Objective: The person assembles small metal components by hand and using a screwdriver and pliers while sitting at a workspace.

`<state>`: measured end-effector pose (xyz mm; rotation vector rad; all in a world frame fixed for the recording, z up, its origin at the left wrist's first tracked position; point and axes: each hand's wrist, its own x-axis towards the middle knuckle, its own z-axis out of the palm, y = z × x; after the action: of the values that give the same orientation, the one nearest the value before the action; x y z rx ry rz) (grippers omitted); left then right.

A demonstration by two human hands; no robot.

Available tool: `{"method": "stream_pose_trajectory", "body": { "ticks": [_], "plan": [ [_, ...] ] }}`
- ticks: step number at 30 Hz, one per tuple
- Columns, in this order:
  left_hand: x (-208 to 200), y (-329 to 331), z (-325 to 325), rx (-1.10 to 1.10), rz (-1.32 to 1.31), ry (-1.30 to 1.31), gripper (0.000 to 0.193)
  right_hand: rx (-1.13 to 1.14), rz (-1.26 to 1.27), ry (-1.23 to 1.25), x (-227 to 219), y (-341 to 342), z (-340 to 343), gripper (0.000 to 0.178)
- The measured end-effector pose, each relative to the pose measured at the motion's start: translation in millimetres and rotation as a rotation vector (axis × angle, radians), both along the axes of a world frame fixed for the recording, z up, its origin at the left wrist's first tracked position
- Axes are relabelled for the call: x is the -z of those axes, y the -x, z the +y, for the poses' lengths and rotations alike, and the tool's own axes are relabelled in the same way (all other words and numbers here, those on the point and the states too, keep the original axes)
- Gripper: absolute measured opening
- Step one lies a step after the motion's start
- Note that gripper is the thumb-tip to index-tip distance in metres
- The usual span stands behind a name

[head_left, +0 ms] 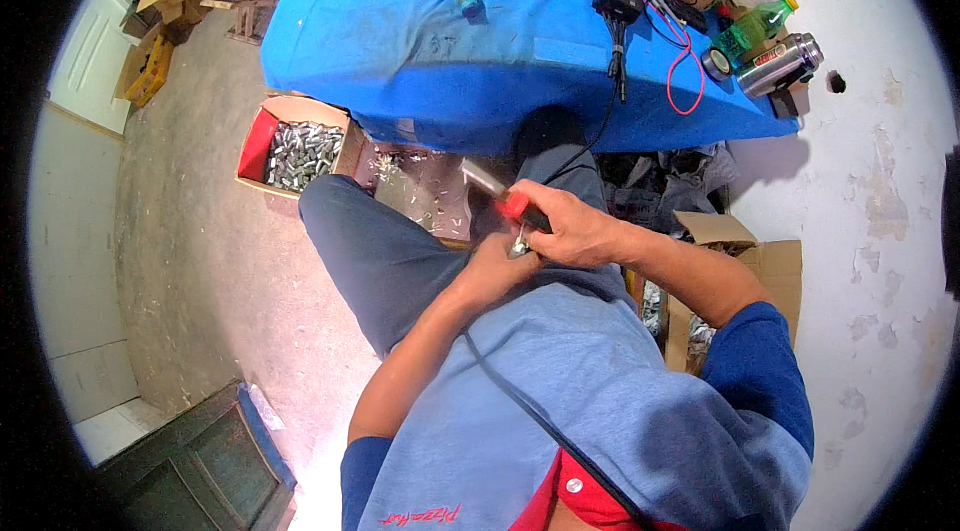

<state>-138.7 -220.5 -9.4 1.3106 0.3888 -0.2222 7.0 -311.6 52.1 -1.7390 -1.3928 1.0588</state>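
Right hand (575, 231) gripping red-handled tool (505, 199), fingers wrapped tight. Left hand (497, 269) pinching small metal part (519, 248) over lap, below worktop (420, 51) near edge. Part mid-work; box of metal pieces (300, 153) on floor remains full.

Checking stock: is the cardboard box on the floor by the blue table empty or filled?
Filled: the open cardboard box holds a heap of small silvery metal parts.
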Motion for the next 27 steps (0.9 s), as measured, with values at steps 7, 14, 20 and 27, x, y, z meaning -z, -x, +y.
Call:
{"method": "stream_pose_trajectory", "body": {
  "ticks": [7,14,20,27],
  "plan": [
    [10,-2,-4,-0.049,-0.06,-0.08,0.023,0.172,-0.014,0.031,0,8,-4,0.029],
    [9,-1,-5,-0.076,-0.005,-0.19,0.029,0.276,0.051,0.068,15,9,-10,0.028],
    [3,0,-5,-0.101,0.027,-0.18,0.027,0.25,0.078,-0.019,11,11,-9,0.025],
    [12,-2,-6,0.013,-0.003,-0.185,0.026,0.151,0.051,-0.049,6,5,-7,0.019]
  ]
}}
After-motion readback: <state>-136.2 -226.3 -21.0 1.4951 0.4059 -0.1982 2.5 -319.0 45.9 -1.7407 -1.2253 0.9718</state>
